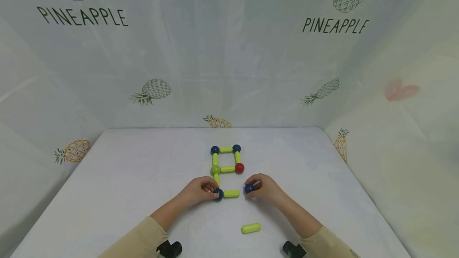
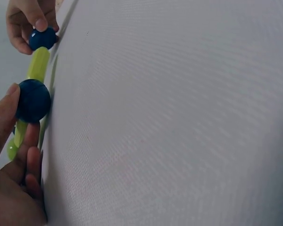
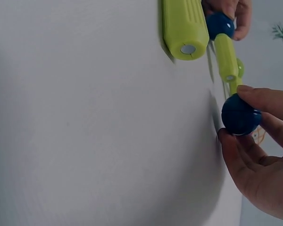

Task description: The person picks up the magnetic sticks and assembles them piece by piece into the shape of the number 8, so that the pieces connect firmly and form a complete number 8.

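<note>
My left hand (image 1: 200, 189) pinches a dark blue ball (image 1: 218, 194) at the near left corner of a flat figure of balls and yellow-green rods. From that ball one rod (image 1: 231, 194) points right with its other end free. A second dark blue ball (image 1: 249, 188) is pinched by my right hand (image 1: 266, 188), a little apart from the rod's free end. Farther back, two blue balls (image 1: 236, 148), a red ball (image 1: 239, 168) and a green ball (image 1: 215, 170) join rods into a square. In the right wrist view, the rod end shows a round metal disc.
A loose yellow-green rod (image 1: 251, 228) lies on the white table (image 1: 107, 194) nearer the front, below my right hand. Pineapple-printed cloth (image 1: 229, 51) hangs behind and at both sides of the table.
</note>
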The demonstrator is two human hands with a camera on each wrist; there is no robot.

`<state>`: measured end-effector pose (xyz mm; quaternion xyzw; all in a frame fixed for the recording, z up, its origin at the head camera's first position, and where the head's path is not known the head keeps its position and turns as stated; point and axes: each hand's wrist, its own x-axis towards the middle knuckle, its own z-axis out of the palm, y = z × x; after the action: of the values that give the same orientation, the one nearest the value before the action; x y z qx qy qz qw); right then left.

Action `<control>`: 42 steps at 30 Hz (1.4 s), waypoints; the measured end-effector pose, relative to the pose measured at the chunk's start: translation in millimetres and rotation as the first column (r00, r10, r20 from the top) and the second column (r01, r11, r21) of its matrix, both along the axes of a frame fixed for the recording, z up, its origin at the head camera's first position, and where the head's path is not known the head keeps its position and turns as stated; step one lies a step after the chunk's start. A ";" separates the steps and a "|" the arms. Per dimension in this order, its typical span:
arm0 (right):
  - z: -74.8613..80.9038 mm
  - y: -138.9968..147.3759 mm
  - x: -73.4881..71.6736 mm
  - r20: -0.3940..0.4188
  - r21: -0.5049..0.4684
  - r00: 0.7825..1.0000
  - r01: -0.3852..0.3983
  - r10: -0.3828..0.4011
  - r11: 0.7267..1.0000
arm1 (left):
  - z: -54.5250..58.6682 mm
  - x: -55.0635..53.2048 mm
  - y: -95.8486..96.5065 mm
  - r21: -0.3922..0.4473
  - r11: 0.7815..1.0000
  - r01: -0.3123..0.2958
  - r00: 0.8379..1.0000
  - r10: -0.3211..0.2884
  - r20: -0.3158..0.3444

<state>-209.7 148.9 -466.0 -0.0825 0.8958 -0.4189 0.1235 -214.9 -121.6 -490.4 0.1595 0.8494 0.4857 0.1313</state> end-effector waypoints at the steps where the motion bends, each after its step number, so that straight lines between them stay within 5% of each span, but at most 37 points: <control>1: 0.0 -0.3 0.2 0.001 -0.007 1.000 -0.004 0.004 1.000 | -0.2 -0.1 -0.2 -0.001 1.000 0.001 1.000 -0.001 -0.001; 25: -1.5 -11.0 2.4 -0.012 -0.023 0.998 -0.067 0.067 0.997 | 1.9 1.2 -0.4 0.040 0.999 0.017 1.000 -0.017 0.001; 42: 21.0 -1.8 15.2 -0.008 -0.021 0.998 -0.060 0.059 0.998 | -0.6 0.0 -2.3 0.028 1.000 0.009 1.000 -0.009 0.004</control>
<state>-194.5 147.0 -445.0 -0.1119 0.8890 -0.4240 0.1319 -214.9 -123.9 -491.0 0.1640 0.8414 0.4975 0.1331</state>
